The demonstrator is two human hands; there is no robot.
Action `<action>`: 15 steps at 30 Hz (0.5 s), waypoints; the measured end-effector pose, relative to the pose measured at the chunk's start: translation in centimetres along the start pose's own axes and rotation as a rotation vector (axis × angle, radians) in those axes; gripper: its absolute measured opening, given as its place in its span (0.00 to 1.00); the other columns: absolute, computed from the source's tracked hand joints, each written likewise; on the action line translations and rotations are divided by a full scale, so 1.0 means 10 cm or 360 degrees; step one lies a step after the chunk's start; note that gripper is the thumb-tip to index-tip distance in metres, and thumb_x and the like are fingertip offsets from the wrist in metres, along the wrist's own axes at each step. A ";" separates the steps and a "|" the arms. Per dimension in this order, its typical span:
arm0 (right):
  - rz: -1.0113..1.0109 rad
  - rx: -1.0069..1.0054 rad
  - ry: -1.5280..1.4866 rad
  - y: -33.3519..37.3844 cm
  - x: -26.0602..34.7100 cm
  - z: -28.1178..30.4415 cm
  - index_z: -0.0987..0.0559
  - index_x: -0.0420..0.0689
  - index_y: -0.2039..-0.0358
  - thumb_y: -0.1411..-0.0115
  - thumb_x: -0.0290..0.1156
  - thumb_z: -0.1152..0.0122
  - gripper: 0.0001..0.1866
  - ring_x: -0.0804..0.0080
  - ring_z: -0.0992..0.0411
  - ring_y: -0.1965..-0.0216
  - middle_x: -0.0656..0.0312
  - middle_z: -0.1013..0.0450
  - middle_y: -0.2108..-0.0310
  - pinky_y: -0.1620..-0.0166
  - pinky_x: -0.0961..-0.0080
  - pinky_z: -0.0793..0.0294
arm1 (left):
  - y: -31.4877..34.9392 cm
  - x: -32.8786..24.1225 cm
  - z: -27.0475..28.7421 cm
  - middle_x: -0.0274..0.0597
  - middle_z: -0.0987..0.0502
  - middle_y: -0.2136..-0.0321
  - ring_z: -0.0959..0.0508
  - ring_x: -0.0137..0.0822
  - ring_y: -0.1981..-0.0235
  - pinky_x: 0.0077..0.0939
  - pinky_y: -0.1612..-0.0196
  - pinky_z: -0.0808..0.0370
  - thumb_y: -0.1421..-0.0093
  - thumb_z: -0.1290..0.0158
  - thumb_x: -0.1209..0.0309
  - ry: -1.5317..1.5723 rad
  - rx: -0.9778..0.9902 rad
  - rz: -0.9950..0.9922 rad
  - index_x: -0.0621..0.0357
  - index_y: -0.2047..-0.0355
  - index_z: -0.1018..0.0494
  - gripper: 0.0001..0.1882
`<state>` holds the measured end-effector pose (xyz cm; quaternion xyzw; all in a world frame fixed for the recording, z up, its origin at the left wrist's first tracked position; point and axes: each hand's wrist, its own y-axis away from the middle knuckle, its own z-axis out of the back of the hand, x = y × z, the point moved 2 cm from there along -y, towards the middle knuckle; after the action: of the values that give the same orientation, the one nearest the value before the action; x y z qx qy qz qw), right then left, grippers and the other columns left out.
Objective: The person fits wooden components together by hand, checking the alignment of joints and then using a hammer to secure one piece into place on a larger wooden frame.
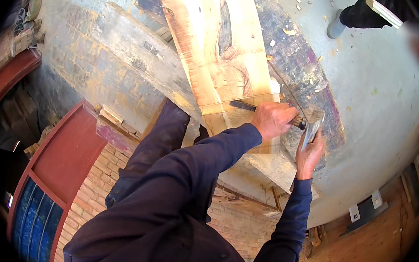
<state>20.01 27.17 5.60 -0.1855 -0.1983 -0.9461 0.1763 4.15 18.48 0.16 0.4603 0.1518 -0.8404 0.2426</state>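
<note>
My left hand (273,120) is closed around the handle of a chisel (243,105). The dark blade lies low over a pale wooden slab (216,48), pointing left near a line across its near end. Dark knots and a long hollow mark the slab's surface. My right hand (310,154) grips a hatchet-like tool (313,123) with a flat grey face, held upright beside the butt of the chisel handle. Whether the tool touches the handle I cannot tell.
The slab rests on a worn, stained bench (305,64) with wood chips on it. A rough plank (137,44) extends to the left. Another person (376,16) is at the upper right. A red-framed panel (65,149) and brick surface (92,181) lie lower left.
</note>
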 end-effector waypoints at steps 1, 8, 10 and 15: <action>-0.0087 0.0004 -0.0098 -0.03 -0.05 0.05 0.21 0.36 0.54 0.41 0.20 0.41 0.13 0.70 0.23 0.70 0.53 0.21 0.72 0.62 0.67 0.24 | -0.01 0.01 0.00 0.36 0.27 0.81 0.21 0.39 0.80 0.37 0.79 0.28 0.48 0.34 0.69 0.0006 -0.0013 0.0005 0.49 0.76 0.26 0.10; -0.0060 0.0168 0.0238 0.07 0.23 -0.17 0.22 0.34 0.51 0.45 0.19 0.40 0.19 0.39 0.22 0.69 0.39 0.24 0.74 0.66 0.59 0.25 | 0.10 0.13 0.09 0.38 0.28 0.84 0.22 0.40 0.81 0.37 0.80 0.29 0.46 0.33 0.68 -0.0101 0.0023 0.0119 0.50 0.79 0.28 0.13; -0.0152 0.0348 0.0348 0.05 0.28 -0.17 0.22 0.33 0.47 0.44 0.19 0.38 0.22 0.42 0.20 0.68 0.39 0.22 0.72 0.64 0.60 0.23 | 0.16 0.20 0.15 0.38 0.29 0.86 0.23 0.40 0.82 0.36 0.80 0.29 0.45 0.33 0.67 -0.0142 -0.0008 0.0105 0.51 0.81 0.29 0.15; -0.0264 -0.0039 -0.0075 0.15 0.15 0.10 0.21 0.34 0.48 0.39 0.24 0.38 0.18 0.73 0.22 0.67 0.53 0.18 0.67 0.63 0.69 0.24 | 0.02 -0.16 0.10 0.38 0.28 0.84 0.23 0.40 0.82 0.36 0.79 0.29 0.47 0.33 0.71 0.0181 -0.0102 -0.0085 0.51 0.79 0.27 0.12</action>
<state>19.57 25.93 7.56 -0.1926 -0.2055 -0.9553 0.0902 4.26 18.27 2.04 0.4950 0.2043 -0.8139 0.2255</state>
